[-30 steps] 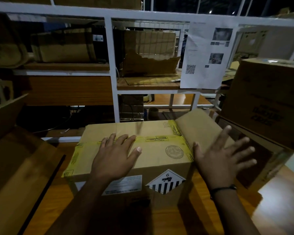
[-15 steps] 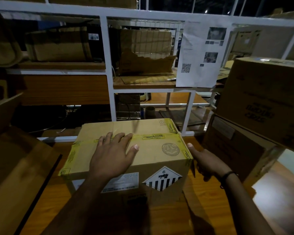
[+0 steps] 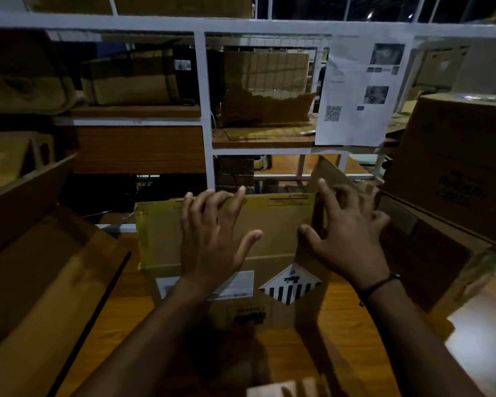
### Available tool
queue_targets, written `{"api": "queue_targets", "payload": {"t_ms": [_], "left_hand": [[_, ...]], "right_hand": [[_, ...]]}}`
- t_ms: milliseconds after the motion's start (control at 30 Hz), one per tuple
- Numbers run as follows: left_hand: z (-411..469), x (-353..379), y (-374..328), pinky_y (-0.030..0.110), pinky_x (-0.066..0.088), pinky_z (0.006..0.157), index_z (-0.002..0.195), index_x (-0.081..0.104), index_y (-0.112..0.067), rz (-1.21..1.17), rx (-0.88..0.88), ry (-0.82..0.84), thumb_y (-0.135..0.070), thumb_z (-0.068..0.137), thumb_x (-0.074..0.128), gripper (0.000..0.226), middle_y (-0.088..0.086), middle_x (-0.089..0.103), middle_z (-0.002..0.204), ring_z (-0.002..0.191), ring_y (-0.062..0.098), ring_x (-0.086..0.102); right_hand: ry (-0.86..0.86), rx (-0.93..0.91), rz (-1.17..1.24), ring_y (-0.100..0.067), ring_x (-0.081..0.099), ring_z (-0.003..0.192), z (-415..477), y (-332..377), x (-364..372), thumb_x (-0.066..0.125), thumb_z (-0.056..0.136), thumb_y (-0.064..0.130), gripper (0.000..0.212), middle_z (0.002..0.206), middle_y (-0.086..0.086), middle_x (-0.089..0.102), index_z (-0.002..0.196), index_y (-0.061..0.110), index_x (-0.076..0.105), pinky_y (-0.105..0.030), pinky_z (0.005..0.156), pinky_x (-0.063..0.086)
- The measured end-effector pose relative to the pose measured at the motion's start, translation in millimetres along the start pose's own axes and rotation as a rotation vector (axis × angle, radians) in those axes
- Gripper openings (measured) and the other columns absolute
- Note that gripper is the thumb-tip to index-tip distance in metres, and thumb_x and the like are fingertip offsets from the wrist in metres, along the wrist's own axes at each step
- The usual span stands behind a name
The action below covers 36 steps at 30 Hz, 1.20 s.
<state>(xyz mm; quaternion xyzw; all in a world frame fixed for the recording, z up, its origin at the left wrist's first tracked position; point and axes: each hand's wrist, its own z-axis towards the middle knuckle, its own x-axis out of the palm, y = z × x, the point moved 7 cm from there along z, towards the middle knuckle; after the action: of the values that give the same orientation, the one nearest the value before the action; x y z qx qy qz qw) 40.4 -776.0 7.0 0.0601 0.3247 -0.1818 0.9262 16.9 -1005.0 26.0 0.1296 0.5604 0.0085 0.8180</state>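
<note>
While the left hand (image 3: 212,239) lies palm-down on the top flap (image 3: 161,239) of the cardboard box (image 3: 278,316), its fingers are spread wide and nearly straight. The fingertips reach the flap's far edge and the thumb is splayed out toward the box's right side. It presses the flap and clasps nothing.

The right hand (image 3: 347,233) is at the box's right end, against the side flap (image 3: 324,179), which stands raised and tilted above the box top. Its fingers are fanned and bent, tips on the cardboard. The thumb seems to rest against the flap's near edge rather than pinch it, though the light is too dim to be sure. A dark wristband (image 3: 380,283) circles that wrist.

The box sits on a wooden table (image 3: 341,353), with its front face toward the camera. That face carries a striped diamond label (image 3: 289,283) and a white sticker (image 3: 238,285) (its print is unreadable). Yellow tape (image 3: 140,239) edges the box top at its left end.

Right of the box, close beside it, large cartons (image 3: 455,167) are stacked. Left of the box lies a long wooden tray (image 3: 40,282). Beyond the box rises a white rack (image 3: 204,110). On its shelves are a torn cardboard sheet (image 3: 267,107) straight behind the box and a carton (image 3: 129,81) behind and to the left. A printed paper sheet (image 3: 352,110) hangs on the rack beyond the box's right end.
</note>
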Motion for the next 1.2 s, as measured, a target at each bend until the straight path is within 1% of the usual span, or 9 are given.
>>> {"api": "queue_targets", "payload": {"t_ms": [167,267,333,467,533,633,900,1033,1200], "left_hand": [[-10,-30,-15,0.047,0.027,0.108,0.145,0.052,-0.026,0.015,0.014,-0.043,-0.059,0.087,0.07,0.069,0.01,0.055,0.127,0.118,0.031,0.048],[-13,-54,-18,0.036,0.038,0.084,0.116,0.069,-0.027,-0.093,-0.031,0.083,-0.06,0.1,0.051,0.041,-0.002,0.068,0.104,0.094,0.019,0.06],[-21,-64,-17,0.031,0.042,0.078,0.106,0.071,-0.032,-0.174,-0.107,0.215,-0.067,0.103,0.029,0.055,-0.011,0.071,0.094,0.085,0.011,0.061],[-48,-75,-24,0.033,0.049,0.096,0.129,0.067,-0.033,-0.214,-0.103,0.393,-0.065,0.103,0.022,0.061,-0.01,0.069,0.127,0.115,0.008,0.062],[-65,-58,-23,0.036,0.027,0.12,0.156,0.035,-0.036,-0.205,-0.096,0.624,-0.068,0.102,0.02,0.065,-0.008,0.032,0.165,0.151,0.013,0.029],[-82,-23,-18,0.037,-0.006,0.123,0.162,-0.009,-0.037,-0.135,-0.026,0.757,-0.069,0.101,0.028,0.079,-0.005,-0.017,0.171,0.157,0.02,-0.014],[-99,17,-3,0.05,0.019,0.126,0.163,0.022,-0.025,-0.131,-0.048,0.458,-0.057,0.083,0.068,0.098,0.0,0.041,0.155,0.144,0.026,0.036],[-97,21,-2,0.045,0.019,0.123,0.156,0.038,-0.018,-0.112,-0.079,0.348,-0.045,0.069,0.087,0.103,0.005,0.051,0.148,0.137,0.027,0.044],[-98,22,13,0.044,0.026,0.119,0.156,0.039,-0.027,-0.115,-0.042,0.292,-0.069,0.078,0.071,0.094,0.001,0.052,0.142,0.132,0.025,0.048]], "right_hand": [[-0.19,-0.12,-0.007,-0.025,0.049,0.126,-15,23,-43,0.043,0.099,0.058,0.042,0.122,0.0,0.065,0.123,0.031,0.064,-0.05,0.112,0.019],[0.087,-0.118,0.179,-0.013,0.066,0.085,-29,32,-40,0.028,0.096,0.066,0.058,0.085,0.004,0.072,0.099,0.027,0.072,-0.044,0.095,0.052],[0.192,-0.162,0.133,-0.011,0.067,0.073,-38,39,-36,0.024,0.096,0.066,0.06,0.076,0.004,0.071,0.092,0.028,0.071,-0.038,0.081,0.059],[0.44,-0.203,0.168,-0.006,0.066,0.088,-58,41,-15,0.04,0.104,0.05,0.032,0.106,0.009,0.069,0.122,0.034,0.062,-0.025,0.076,0.057],[0.546,-0.286,0.115,-0.008,0.05,0.13,-69,44,9,0.046,0.103,0.051,0.047,0.153,0.01,0.044,0.148,0.04,0.041,-0.027,0.102,0.048],[0.458,-0.372,-0.005,-0.019,0.001,0.156,-74,55,42,0.048,0.101,0.054,0.075,0.17,0.007,0.004,0.16,0.038,0.006,-0.041,0.126,0.006],[0.211,-0.48,-0.044,-0.029,0.023,0.148,-77,97,83,0.07,0.087,0.049,0.099,0.158,-0.006,0.028,0.162,0.022,0.01,-0.047,0.124,-0.009],[0.108,-0.477,-0.044,-0.031,0.051,0.126,-74,103,102,0.093,0.056,0.048,0.112,0.133,-0.011,0.055,0.148,0.01,0.041,-0.049,0.119,0.02],[0.054,-0.525,0.075,-0.023,0.034,0.135,-77,85,94,0.062,0.079,0.056,0.088,0.142,-0.003,0.044,0.154,0.022,0.032,-0.045,0.121,0.012]]}}
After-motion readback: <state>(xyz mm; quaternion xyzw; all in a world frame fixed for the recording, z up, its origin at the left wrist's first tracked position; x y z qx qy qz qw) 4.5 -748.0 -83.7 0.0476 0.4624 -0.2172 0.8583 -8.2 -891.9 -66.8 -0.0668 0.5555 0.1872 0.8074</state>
